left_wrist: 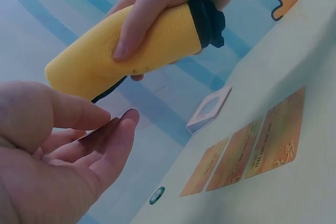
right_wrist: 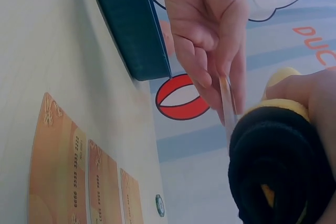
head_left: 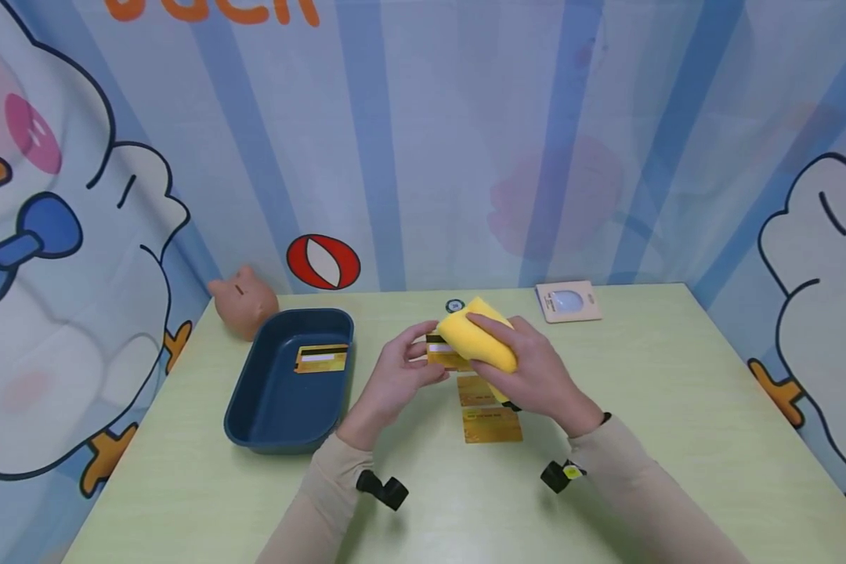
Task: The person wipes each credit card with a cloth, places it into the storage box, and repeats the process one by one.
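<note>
Three gold bank cards (left_wrist: 236, 156) lie in a row on the pale green bench (head_left: 465, 501), and above the bench the left hand (head_left: 403, 364), its grip narrow, pinches a fourth card (head_left: 437, 356) between thumb and fingers, while the right hand (head_left: 539, 376) has its grip curled around a folded yellow cloth (head_left: 475, 337) with black trim, just beside that card. At left, a dark blue tray (head_left: 278, 411) holds a fifth card (head_left: 322, 359), striped side up; farther back are a poker chip (head_left: 454, 305), a piggy bank (head_left: 245, 305), a flat pink box (head_left: 585, 312) with an oval window, and a striped cartoon curtain (head_left: 437, 157).
</note>
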{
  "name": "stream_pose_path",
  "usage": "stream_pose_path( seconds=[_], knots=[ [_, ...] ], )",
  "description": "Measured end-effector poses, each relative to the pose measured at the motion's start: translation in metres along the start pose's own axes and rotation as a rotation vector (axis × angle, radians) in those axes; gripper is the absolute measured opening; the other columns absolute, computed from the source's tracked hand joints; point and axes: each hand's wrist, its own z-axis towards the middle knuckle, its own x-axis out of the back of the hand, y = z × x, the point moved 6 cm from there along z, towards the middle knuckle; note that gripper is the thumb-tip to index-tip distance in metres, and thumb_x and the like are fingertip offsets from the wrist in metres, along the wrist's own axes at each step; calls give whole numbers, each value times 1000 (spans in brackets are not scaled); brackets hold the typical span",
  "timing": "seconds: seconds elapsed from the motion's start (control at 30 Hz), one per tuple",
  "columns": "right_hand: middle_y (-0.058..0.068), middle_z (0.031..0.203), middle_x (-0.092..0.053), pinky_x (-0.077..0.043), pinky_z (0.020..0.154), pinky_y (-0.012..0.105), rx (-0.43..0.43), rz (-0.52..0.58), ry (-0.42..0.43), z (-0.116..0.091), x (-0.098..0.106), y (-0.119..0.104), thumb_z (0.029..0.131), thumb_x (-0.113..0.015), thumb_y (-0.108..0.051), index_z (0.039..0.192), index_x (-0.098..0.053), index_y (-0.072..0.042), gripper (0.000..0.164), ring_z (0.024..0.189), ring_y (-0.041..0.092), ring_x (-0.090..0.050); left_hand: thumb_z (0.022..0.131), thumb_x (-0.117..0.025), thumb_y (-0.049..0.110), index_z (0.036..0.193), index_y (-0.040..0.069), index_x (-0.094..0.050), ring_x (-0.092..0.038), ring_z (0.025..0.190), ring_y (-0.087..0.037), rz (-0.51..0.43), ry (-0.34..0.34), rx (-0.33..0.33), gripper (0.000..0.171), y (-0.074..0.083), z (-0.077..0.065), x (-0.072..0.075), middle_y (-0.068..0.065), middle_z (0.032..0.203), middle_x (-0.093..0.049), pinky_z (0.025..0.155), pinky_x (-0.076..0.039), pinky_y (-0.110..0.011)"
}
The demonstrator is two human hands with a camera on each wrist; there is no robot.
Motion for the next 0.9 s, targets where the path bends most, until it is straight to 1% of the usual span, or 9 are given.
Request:
stream_pose_path(
  seconds=[0.2,0.37,0.5,0.77,0.9],
  knots=[
    [14,119,-58,-48,63,33,46,-62,-15,1,-6,-10,94,-79,-27,155,-54,-28,66,81,19,-51,99,-67,-4,161,11,-40,-72,117,-35,10,-27,-6,69,3,-1,-7,-21,141,-64,95,-61,-42],
    [12,117,-56,-46,62,32,70,-111,-29,1,-11,-15,94,-79,-30,155,-54,-30,66,77,17,-49,99,-67,-5,160,11,-42,-69,121,-35,-9,-38,-15,68,5,0,-10,-20,144,-62,96,-60,-43],
    [13,117,-54,-45,60,30,81,-159,-40,0,-15,-16,95,-78,-31,155,-54,-30,65,74,15,-48,99,-67,-5,158,11,-43,-66,126,-35,-14,-46,-24,66,5,1,-10,-19,146,-59,97,-60,-41],
    [17,123,-52,-46,56,28,91,-231,-46,0,-20,-19,94,-79,-36,156,-53,-30,67,70,15,-50,97,-69,-7,156,9,-46,-65,123,-35,21,-22,-50,65,8,-1,-11,-18,146,-57,97,-60,-41],
    [19,125,-51,-47,54,28,91,-280,-49,0,-21,-20,94,-78,-39,155,-54,-30,66,66,14,-50,96,-69,-8,158,8,-44,-65,125,-37,24,5,-38,69,10,-2,-10,-19,147,-56,97,-60,-42]
  ],
)
